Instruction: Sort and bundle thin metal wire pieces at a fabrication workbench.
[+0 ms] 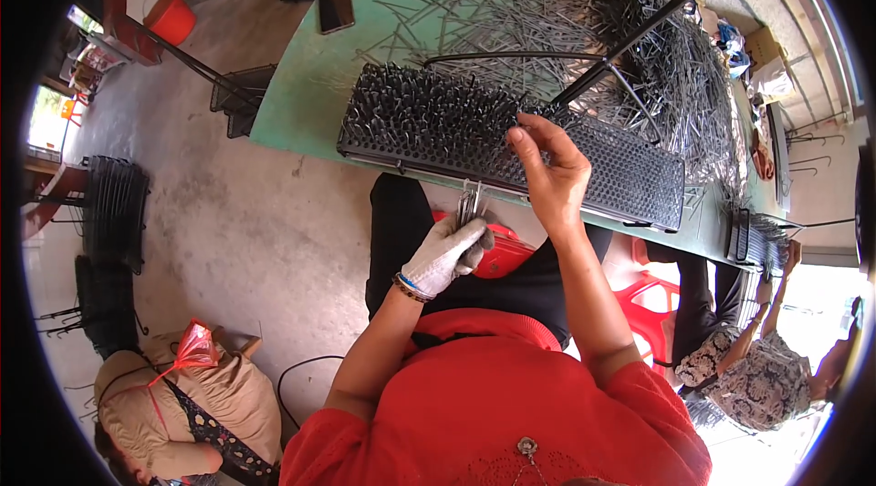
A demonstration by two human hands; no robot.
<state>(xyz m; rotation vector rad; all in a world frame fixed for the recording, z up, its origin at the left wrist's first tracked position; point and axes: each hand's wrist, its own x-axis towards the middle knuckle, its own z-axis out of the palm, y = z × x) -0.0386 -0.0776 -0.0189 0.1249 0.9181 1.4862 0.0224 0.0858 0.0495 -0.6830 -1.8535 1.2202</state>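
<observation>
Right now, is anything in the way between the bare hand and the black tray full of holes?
Nothing visible. The right hand already rests on the black perforated tray, fingertips at the edge of the filled pins.

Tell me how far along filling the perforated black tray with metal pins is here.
Roughly half done: the left part of the perforated tray bristles with standing pins, while its right part shows bare holes. In hand: the gloved left hand grips a small bundle of pins, and the bare right hand reaches the boundary of the filled area. A big loose pin pile remains.
</observation>
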